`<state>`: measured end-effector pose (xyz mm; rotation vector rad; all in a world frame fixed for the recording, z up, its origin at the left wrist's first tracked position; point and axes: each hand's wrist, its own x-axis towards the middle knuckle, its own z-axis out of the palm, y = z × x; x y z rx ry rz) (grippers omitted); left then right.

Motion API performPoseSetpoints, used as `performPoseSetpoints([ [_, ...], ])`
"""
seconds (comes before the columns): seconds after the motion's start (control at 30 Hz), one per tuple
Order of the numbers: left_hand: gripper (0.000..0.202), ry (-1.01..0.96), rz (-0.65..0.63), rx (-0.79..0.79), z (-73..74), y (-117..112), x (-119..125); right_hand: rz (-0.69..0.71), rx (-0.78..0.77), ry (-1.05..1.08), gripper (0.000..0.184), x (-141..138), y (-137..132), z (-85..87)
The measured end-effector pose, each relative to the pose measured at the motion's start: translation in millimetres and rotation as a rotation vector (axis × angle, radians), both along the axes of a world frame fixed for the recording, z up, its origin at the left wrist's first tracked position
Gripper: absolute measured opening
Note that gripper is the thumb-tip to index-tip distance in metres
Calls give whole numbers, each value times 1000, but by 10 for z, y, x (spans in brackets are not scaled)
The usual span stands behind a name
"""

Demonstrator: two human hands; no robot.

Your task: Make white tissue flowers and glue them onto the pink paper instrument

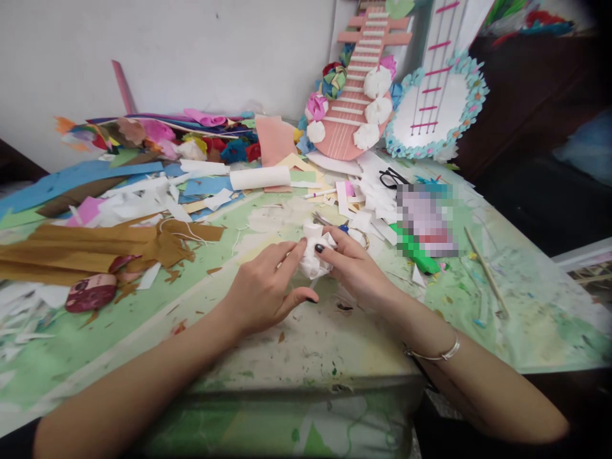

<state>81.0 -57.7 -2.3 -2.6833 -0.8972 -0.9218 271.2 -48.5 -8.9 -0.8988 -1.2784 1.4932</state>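
Observation:
A small white paper flower point(313, 258) with layered, crinkled petals is between my two hands above the table's front part. My right hand point(351, 264) holds it from the right, its thumb pressed on the petals and its index finger behind. From the left, the fingertips of my left hand point(265, 284) rest against the petals. The left thumb sticks out below, apart from the flower. Scissors point(347, 228) lie just behind the flower, partly hidden by my right hand.
Paper scraps point(138, 197) and a white paper roll point(261, 177) lie behind my hands. Brown crepe paper point(86, 252) and a dark red tape dispenser point(90, 292) are on the left. Two paper instruments, one pink point(351, 131), one white point(433, 121), lean on the wall. A stick point(486, 271) lies right.

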Motion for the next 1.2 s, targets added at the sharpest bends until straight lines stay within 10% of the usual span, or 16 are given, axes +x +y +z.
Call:
performPoseSetpoints([
  [0.17, 59, -175, 7, -189, -6, 21, -43, 16, 13, -20, 23, 0, -1, -7],
  [0.37, 59, -997, -87, -1365, 41, 149, -9, 31, 12, -39, 25, -33, -28, 35],
  [0.5, 50, -1126, -282, -1714, 70, 162, 48, 80, 22, -54, 27, -54, -60, 68],
  [1.2, 32, -1134, -180, -1690, 64, 158, 2, 82, 318, -344, 36, 15, -83, 157],
])
